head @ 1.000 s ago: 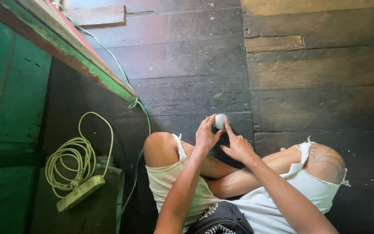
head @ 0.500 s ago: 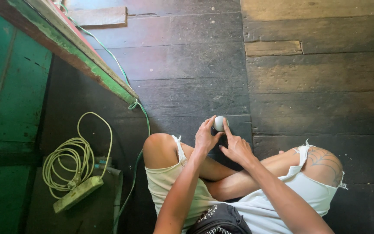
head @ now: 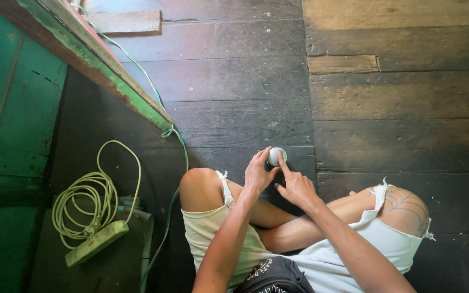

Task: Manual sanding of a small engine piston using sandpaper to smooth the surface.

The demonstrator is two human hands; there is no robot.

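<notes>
I sit cross-legged on a dark plank floor [head: 234,76]. In front of my knees both hands meet on a small round white object [head: 276,155], about the size of a bulb or ball. My left hand [head: 258,173] grips it from the left side with thumb and fingers. My right hand [head: 295,185] touches it from the right, its index finger laid up along the white surface. My bare knees and pale frayed shorts [head: 348,249] fill the lower frame.
A coiled pale-green cable with a power strip [head: 96,242] lies at lower left. A thin green wire [head: 177,138] runs along a green and red wooden beam [head: 99,70]. Green wall at left. A black pouch [head: 275,276] rests in my lap.
Both hands stay on the white object; fingers have shifted slightly around it. The view has barely moved.
</notes>
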